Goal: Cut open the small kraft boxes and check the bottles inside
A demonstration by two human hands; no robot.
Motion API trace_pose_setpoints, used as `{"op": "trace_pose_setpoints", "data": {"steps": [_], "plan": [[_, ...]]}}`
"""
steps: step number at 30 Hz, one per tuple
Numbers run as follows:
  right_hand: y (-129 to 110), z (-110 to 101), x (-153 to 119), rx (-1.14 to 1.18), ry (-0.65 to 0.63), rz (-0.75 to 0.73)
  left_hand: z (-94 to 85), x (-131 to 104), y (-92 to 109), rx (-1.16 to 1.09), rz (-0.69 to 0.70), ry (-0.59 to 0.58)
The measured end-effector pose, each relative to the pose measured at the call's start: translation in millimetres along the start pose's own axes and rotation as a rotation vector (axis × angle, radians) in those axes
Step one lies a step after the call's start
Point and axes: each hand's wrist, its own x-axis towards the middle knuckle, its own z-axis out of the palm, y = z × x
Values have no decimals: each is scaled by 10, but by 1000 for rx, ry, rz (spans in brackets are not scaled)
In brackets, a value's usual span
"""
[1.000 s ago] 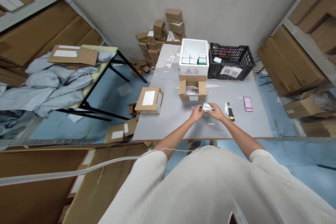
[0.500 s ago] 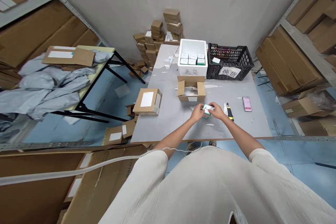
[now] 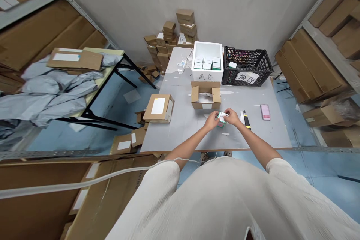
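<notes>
A small green-and-white box (image 3: 222, 123) is between my hands above the table, its white top flaps partly raised. My left hand (image 3: 212, 121) is closed on the box's left side. At the upper right edge, my right hand (image 3: 232, 117) pinches a flap of the same box. An open cardboard carton (image 3: 206, 105) stands just beyond my hands, flaps spread. A black-and-yellow utility knife (image 3: 246, 120) lies right of my right hand, with a small white item (image 3: 242, 116) alongside.
A white foam bin (image 3: 207, 74) holding several small boxes stands at the back, beside a black crate (image 3: 260, 78). A sealed carton (image 3: 158, 109) sits at the table's left. A pink item (image 3: 265, 112) lies at right. Grey parcels (image 3: 53, 82) cover another table.
My right hand has shifted slightly up along the small box's top, and the flap there stands more raised. My left hand keeps its hold.
</notes>
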Motion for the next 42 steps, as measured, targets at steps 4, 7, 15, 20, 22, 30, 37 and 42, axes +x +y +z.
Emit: {"op": "trace_pose_setpoints", "data": {"steps": [4,7,15,20,22,30,37,42], "plan": [[-5,9,18,36,-10,16,-54,43,79,74,-9,-2],[-6,6,22,49,-13,-1,-85,106,150,139,7,-22],[-8,-47,-12,-77,-21,-33,-97,160,213,253,22,-79],[1,-33,-35,-219,-10,-105,-123,142,227,268,25,-97],[13,-28,-42,-246,-8,-127,-127,135,237,270,23,-97],[-16,-32,-72,-355,-5,-128,-137,109,292,303,-3,-116],[-12,-13,-76,-409,-6,-133,-144,113,303,333,3,-121],[-18,17,-93,-479,-6,-130,-118,118,277,309,-1,-128]]}}
